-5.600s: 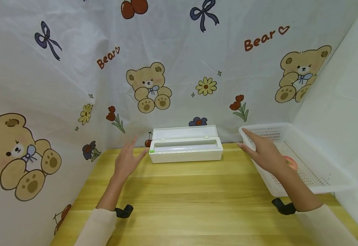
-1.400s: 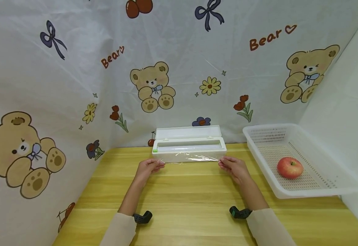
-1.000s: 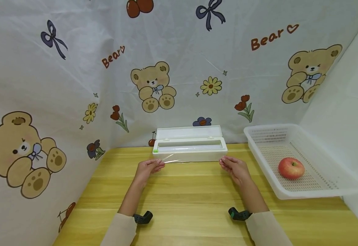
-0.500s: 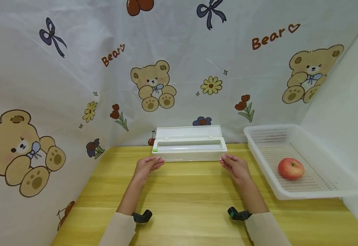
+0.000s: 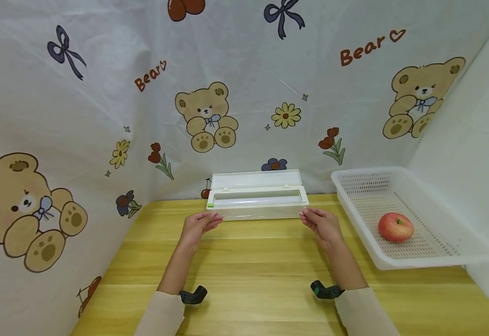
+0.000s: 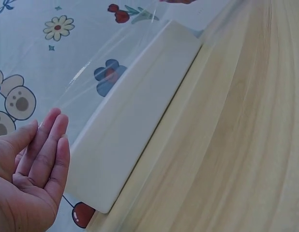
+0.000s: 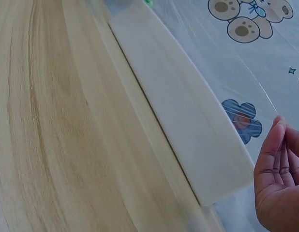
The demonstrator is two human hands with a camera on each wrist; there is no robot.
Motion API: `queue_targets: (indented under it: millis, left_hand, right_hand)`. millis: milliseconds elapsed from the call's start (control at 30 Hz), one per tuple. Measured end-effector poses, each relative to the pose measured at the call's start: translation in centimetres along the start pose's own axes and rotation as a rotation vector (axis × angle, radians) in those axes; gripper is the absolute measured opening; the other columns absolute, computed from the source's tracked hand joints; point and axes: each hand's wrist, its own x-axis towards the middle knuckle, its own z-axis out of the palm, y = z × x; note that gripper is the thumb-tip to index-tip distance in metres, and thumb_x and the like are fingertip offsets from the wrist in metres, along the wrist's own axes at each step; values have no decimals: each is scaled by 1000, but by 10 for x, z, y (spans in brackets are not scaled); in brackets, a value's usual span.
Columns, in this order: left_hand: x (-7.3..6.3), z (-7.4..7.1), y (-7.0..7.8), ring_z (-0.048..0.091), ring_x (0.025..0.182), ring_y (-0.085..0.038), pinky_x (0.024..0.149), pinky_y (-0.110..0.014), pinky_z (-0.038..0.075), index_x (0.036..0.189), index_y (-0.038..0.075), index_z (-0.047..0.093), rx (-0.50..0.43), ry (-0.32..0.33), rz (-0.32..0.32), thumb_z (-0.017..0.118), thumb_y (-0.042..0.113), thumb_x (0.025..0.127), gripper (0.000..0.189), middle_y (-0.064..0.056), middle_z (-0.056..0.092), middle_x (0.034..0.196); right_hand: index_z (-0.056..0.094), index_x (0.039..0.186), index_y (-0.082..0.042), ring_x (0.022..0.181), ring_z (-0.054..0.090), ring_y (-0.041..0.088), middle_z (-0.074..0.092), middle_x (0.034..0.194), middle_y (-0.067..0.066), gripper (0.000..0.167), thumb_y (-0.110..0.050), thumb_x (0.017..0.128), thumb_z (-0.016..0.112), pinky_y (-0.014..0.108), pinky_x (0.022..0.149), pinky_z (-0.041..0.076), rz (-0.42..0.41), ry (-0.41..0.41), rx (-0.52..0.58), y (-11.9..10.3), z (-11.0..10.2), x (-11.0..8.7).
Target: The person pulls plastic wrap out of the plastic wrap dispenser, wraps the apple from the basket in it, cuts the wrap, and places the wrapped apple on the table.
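Observation:
A white cling film dispenser [image 5: 254,213] stands at the back of the table, its lid [image 5: 257,178] raised and the roll [image 5: 257,201] showing inside. My left hand [image 5: 197,228] is by its front left corner, and thumb and fingers pinch one corner of clear cling film [image 6: 81,73]. At the front right corner my right hand [image 5: 325,227] pinches the film's other corner between thumb and fingertips. In both wrist views the film stretches between the hands, over the front of the dispenser; only its shiny edge and creases show clearly.
At the right stands a white perforated basket [image 5: 359,238] with a red apple [image 5: 396,227] in it. A printed cloth [image 5: 252,70] with bears hangs behind the wooden table [image 5: 252,280]. Each wrist carries a black camera mount [image 5: 194,295].
The hands were spread apart and free, the right one over the basket; they have since come to the dispenser's front and pinched the cling film. Over the last second they have barely moved.

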Motion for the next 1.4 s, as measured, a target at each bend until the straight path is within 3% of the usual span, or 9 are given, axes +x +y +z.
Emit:
queue_targets:
  millis: [167, 633, 967, 1400]
  left_hand:
    - [-1, 1, 3, 76, 94, -21, 92, -39, 57, 125, -20, 58, -14, -10, 31, 69, 17, 98, 46, -11, 78, 98]
    - [-5, 1, 12, 75, 94, -20, 89, -34, 58, 122, -19, 60, 3, -17, 41, 67, 16, 99, 42, -11, 78, 98]
    - [-11, 3, 23, 76, 94, -22, 91, -38, 57, 112, -11, 69, 5, -14, 68, 73, 20, 96, 34, -13, 78, 98]
    - [-16, 6, 33, 76, 94, -23, 94, -42, 55, 112, -11, 68, 11, -19, 113, 70, 17, 97, 32, -12, 78, 98]
  right_hand:
    - [76, 102, 2, 77, 74, 14, 76, 84, 6, 11, -1, 96, 68, 22, 72, 60, -12, -27, -2, -3, 1, -1]
    - [77, 100, 1, 76, 74, 13, 76, 84, 5, 10, -3, 96, 68, 23, 73, 60, -45, -44, -21, -13, 4, -10]
    - [77, 96, -1, 76, 74, 13, 76, 84, 5, 9, -4, 95, 69, 22, 73, 60, -77, -40, -27, -20, 9, -16]
    - [77, 93, -2, 73, 73, 12, 76, 82, 4, 11, -2, 97, 67, 22, 71, 60, -98, -73, -17, -30, 13, -22]
